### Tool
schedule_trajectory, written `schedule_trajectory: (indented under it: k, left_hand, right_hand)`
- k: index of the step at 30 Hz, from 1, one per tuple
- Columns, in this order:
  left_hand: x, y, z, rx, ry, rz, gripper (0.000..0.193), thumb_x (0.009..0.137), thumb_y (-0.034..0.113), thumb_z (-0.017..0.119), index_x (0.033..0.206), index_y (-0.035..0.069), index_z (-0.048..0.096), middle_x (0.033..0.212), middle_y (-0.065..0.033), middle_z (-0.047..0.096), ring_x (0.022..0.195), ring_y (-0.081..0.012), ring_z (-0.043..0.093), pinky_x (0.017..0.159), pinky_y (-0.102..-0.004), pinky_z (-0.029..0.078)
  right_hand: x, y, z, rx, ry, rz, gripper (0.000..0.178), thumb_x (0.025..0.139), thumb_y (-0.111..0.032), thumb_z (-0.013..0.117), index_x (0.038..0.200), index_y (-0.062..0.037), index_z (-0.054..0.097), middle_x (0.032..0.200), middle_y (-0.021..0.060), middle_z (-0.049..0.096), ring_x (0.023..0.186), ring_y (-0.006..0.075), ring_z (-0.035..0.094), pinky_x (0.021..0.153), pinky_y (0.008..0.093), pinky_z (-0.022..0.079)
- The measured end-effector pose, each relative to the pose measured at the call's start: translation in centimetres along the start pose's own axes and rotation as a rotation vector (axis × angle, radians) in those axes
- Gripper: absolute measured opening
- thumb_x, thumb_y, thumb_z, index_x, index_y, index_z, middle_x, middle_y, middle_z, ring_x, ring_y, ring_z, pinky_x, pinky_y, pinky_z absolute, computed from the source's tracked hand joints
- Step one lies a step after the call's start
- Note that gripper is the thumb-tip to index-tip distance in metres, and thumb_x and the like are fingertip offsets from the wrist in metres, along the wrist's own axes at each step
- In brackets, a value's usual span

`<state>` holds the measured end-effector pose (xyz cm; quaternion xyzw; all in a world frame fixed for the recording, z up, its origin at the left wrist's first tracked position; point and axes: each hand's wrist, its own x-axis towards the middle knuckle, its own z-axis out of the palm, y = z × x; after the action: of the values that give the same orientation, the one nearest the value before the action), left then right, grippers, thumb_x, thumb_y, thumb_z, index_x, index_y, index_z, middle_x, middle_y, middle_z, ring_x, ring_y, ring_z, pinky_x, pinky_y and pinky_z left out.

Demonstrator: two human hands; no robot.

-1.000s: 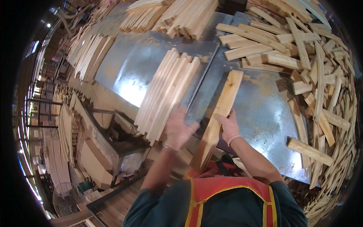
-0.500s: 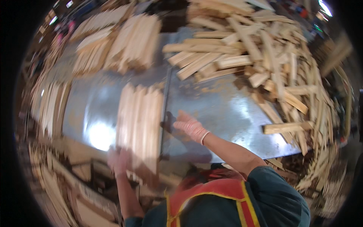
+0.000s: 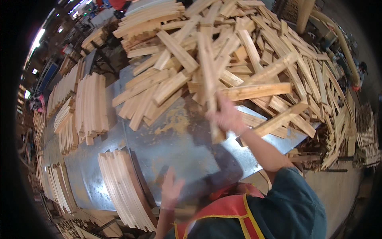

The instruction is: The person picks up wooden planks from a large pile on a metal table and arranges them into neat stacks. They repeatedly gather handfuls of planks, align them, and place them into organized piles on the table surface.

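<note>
My right hand (image 3: 227,116), in a glove, is closed round the lower part of a long wooden slat (image 3: 205,59) at the near side of a loose heap of slats (image 3: 258,51). The slat points away from me, its near end above the metal tabletop (image 3: 175,151). Lower down, near the table's front edge, my left hand (image 3: 171,190) is slightly blurred, fingers apart and holding nothing. To its left lies a row of slats (image 3: 125,187) set side by side, overhanging the front edge.
Neat stacks of slats (image 3: 90,105) stand along the table's left side, and another bundle (image 3: 57,185) lies at the near left. Sawdust (image 3: 175,121) is scattered on the metal. A thick wooden post (image 3: 305,16) rises behind the heap at the far right.
The view has swung right toward the heap. My right hand has moved from the bare metal to the heap and taken hold of a slat. My left hand has left the row of slats.
</note>
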<state>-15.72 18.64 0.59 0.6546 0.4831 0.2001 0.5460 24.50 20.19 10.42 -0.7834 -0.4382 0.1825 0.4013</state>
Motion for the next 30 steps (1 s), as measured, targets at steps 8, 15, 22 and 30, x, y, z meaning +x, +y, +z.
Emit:
schedule_trajectory:
  k: [8, 15, 22, 30]
  left_hand:
    - [5.2, 3.8, 7.9, -0.075, -0.276, -0.409, 0.044, 0.093, 0.019, 0.073, 0.133, 0.001, 0.068, 0.109, -0.0048, 0.074, 0.094, -0.0123, 0.067, 0.084, -0.0334, 0.056]
    - [-1.9, -0.5, 2.4, 0.185, -0.053, -0.418, 0.03, 0.087, 0.022, 0.076, 0.109, 0.001, 0.075, 0.1, -0.0122, 0.077, 0.088, -0.0258, 0.073, 0.077, -0.0365, 0.058]
    - [-13.8, -9.2, -9.8, 1.041, 0.6, -0.098, 0.053, 0.089, 0.034, 0.076, 0.132, 0.005, 0.068, 0.153, -0.0208, 0.055, 0.142, -0.046, 0.049, 0.117, -0.0543, 0.041]
    - [-10.4, -4.5, -8.1, 0.938, 0.358, 0.153, 0.081, 0.089, 0.043, 0.077, 0.154, 0.004, 0.05, 0.156, -0.0213, 0.051, 0.145, -0.0425, 0.046, 0.121, -0.0541, 0.034]
  right_hand:
    - [-10.0, 17.9, -5.6, 1.122, 0.068, 0.546, 0.034, 0.104, -0.031, 0.071, 0.128, -0.0097, 0.059, 0.113, 0.0061, 0.064, 0.114, 0.0226, 0.065, 0.109, 0.0407, 0.05]
    - [3.5, 17.1, -4.6, 1.4, 0.645, 0.608, 0.015, 0.105, -0.022, 0.068, 0.11, -0.009, 0.063, 0.094, 0.0044, 0.066, 0.081, 0.0193, 0.061, 0.07, 0.0404, 0.052]
    - [-11.3, 7.9, 3.7, 1.208, 0.178, 0.655, 0.036, 0.098, -0.012, 0.073, 0.131, -0.0097, 0.058, 0.104, 0.0027, 0.069, 0.091, 0.0155, 0.068, 0.076, 0.0363, 0.059]
    - [-20.4, 1.4, 13.0, 0.95, -0.091, 0.582, 0.048, 0.094, -0.018, 0.079, 0.136, -0.0051, 0.063, 0.111, 0.0045, 0.067, 0.096, 0.0159, 0.066, 0.077, 0.0323, 0.057]
